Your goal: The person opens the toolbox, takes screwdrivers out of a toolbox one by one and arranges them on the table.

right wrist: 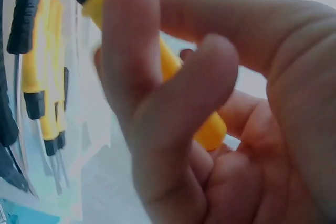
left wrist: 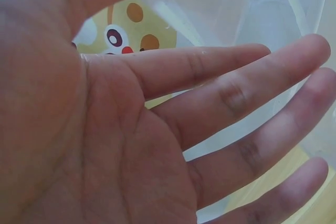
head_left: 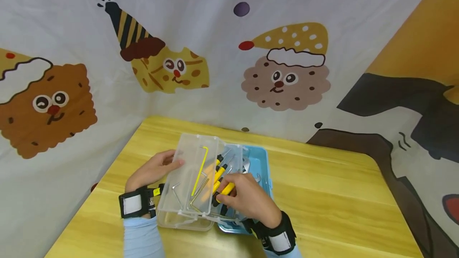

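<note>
My left hand (head_left: 152,168) is at the left side of a translucent plastic case (head_left: 186,154), its thumb at the case's edge. In the left wrist view its fingers (left wrist: 231,95) extend fairly straight beside the clear plastic. Between thumb and fingers, my right hand (head_left: 247,196) grips a screwdriver (head_left: 227,188) by its yellow-and-black handle; its shaft does not show. Several similar yellow-and-black screwdrivers (right wrist: 34,66) lie beside that hand. Through the case show a yellow hex key (head_left: 199,170) and silver hex keys (head_left: 177,196).
A blue tool box (head_left: 263,158) sits under and to the right of the case, with metal wrenches (head_left: 246,164) inside. Both stand on a yellow wood-grain table (head_left: 322,186). A cloth (head_left: 222,102) printed with cartoon figures hangs behind the table.
</note>
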`<state>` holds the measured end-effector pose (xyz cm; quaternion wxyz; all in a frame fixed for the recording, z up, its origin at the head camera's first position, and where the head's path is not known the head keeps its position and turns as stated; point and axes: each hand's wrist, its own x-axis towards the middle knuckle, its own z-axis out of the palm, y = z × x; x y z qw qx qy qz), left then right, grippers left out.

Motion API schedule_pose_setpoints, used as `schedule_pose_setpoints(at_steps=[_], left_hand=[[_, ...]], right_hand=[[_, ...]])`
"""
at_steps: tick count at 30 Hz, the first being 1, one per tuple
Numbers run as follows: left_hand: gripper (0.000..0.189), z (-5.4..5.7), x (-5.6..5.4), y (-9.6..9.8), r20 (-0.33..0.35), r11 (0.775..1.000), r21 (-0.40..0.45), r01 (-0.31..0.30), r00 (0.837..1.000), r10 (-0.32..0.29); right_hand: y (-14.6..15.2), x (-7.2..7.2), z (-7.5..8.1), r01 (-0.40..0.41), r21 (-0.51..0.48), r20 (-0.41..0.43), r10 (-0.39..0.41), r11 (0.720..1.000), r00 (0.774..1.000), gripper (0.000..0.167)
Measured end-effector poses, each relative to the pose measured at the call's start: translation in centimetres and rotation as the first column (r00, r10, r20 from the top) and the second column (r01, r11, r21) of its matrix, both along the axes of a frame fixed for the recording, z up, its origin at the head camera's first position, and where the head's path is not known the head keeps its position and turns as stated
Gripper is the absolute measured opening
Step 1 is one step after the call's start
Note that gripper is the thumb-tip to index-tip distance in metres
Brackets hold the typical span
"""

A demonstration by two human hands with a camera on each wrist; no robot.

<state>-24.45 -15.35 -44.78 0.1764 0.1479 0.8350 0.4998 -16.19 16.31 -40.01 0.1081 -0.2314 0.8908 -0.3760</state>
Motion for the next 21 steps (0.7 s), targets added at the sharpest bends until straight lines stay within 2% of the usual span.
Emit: schedule_pose_setpoints(at_steps=[5, 8, 14, 18, 21], left_hand=[[0.056, 0.0, 0.1, -0.1, -0.011, 1.000, -0.004, 0.005, 1.000, -0.005], [0.056, 0.0, 0.2, -0.2, -0.013, 1.000, -0.013, -0.010, 1.000, 0.009], [0.057, 0.2, 0.2, -0.1, -0.030, 0.999, -0.047, -0.019, 0.999, 0.017], [0.056, 0.2, 0.2, 0.1, -0.025, 0.999, -0.052, -0.014, 1.000, 0.013], [0.056, 0.3, 0.0, 0.2, -0.014, 0.999, -0.051, -0.006, 1.000, 0.006]], right_hand=[[0.6, 0.7, 0.1, -0.115, 0.042, 0.035, 0.113, 0.992, 0.993, 0.023], [0.3, 0.9, 0.0, -0.170, 0.097, 0.074, 0.163, 0.981, 0.984, 0.013], [-0.3, 1.1, -0.3, -0.200, 0.220, 0.059, 0.192, 0.955, 0.980, 0.006], [1.0, 0.8, 0.1, -0.210, 0.188, 0.085, 0.197, 0.960, 0.977, 0.008], [3.2, 0.7, 0.7, -0.171, 0.134, 0.102, 0.158, 0.976, 0.982, 0.015]])
